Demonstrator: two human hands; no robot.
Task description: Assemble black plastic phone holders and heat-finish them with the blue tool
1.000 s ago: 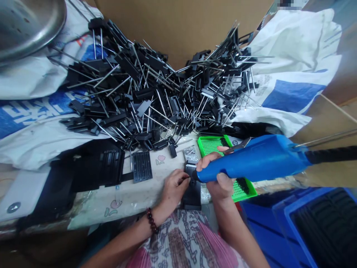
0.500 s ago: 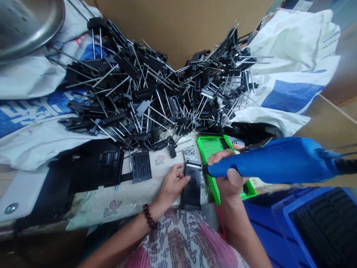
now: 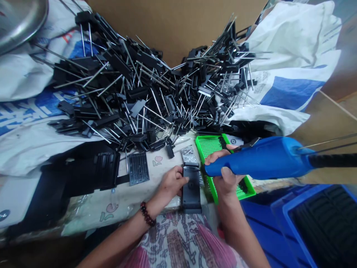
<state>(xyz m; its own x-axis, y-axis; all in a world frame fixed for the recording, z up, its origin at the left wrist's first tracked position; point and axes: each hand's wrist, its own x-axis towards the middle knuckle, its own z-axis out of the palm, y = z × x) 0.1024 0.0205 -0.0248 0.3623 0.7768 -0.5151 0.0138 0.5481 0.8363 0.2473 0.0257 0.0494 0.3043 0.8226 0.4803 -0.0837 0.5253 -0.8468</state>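
My left hand (image 3: 169, 186) grips the left edge of a black plastic holder (image 3: 192, 193), thumb on its face and fingers curled at its side. The holder lies lengthwise towards me at the table's front edge. In my right hand (image 3: 225, 178) is a blue electric screwdriver (image 3: 264, 158), held nearly level and pointing left. Its thin bit comes close to the holder's upper end; whether they touch I cannot tell. Under my right hand stands a green perforated tray (image 3: 208, 147) with small black pieces, probably screws, at its ends.
A large heap of black plastic parts with metal rods (image 3: 145, 93) fills the back. White-and-blue sacks (image 3: 292, 85) flank it. A ribbed black plate (image 3: 138, 168) lies to the left. At lower right is a blue crate (image 3: 279, 219); a metal bowl (image 3: 22, 26) sits at upper left.
My left fingers have drawn in against the holder's edge. The screwdriver has shifted slightly left in view and remains in my right hand. The whole view has shifted a little.
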